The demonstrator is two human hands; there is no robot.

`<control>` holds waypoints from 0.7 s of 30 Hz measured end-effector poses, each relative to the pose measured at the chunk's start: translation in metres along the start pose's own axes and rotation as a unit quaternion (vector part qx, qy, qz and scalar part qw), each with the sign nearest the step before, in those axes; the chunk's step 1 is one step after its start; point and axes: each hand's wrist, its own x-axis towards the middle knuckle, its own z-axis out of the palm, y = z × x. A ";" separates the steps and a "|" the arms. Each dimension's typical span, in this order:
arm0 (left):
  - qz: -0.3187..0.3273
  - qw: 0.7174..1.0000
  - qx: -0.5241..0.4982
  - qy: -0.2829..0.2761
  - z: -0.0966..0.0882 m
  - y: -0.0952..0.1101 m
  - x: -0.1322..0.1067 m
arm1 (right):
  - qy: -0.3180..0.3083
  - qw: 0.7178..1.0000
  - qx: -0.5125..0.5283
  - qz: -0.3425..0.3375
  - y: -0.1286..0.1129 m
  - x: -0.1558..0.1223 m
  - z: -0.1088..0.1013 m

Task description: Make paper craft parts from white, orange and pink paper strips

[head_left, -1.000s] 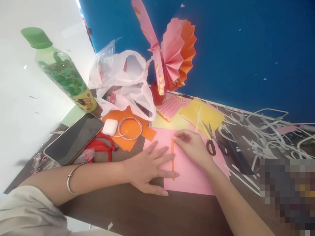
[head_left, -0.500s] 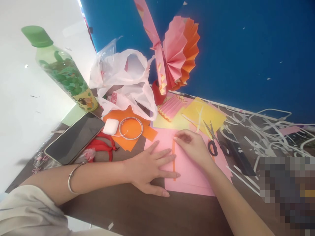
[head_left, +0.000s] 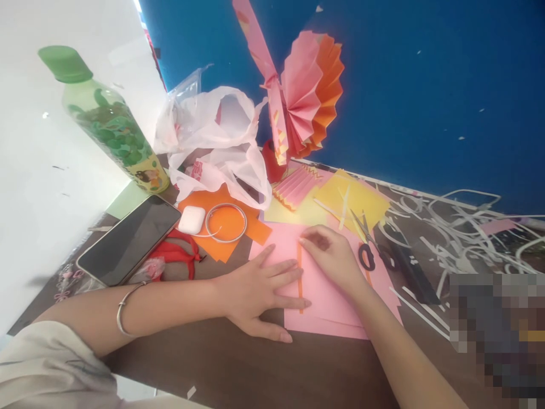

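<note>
Pink paper sheets [head_left: 327, 318] lie on the dark table, with a narrow orange paper strip [head_left: 300, 253] running across them. My left hand [head_left: 259, 295] rests flat with spread fingers on the pink paper, its fingertips over the strip. At the strip's far end, my right hand [head_left: 330, 253] pinches with thumb and fingertips; the exact contact is partly hidden. Scissors [head_left: 366, 257] with dark handles lie beside my right hand, blades slightly apart.
A folded pink and orange paper fan [head_left: 313, 91] stands at the back by a white plastic bag [head_left: 230, 165]. On the left are a bottle [head_left: 110, 125], a phone [head_left: 130, 238] and a white case [head_left: 191, 220]. Pale paper scraps [head_left: 460, 227] lie tangled on the right.
Both hands hold nearly the same places on the paper and strip. Only a very slight shift of the view is visible.
</note>
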 end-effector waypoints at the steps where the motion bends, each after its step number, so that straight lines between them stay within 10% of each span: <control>1: 0.000 1.000 0.000 -0.001 0.000 0.000 0.000 | 0.001 1.000 -0.003 -0.002 0.000 0.000 0.000; 21: 0.003 1.000 0.006 -0.003 0.001 -0.001 0.000 | 0.068 0.991 -0.111 -0.028 -0.003 0.001 0.010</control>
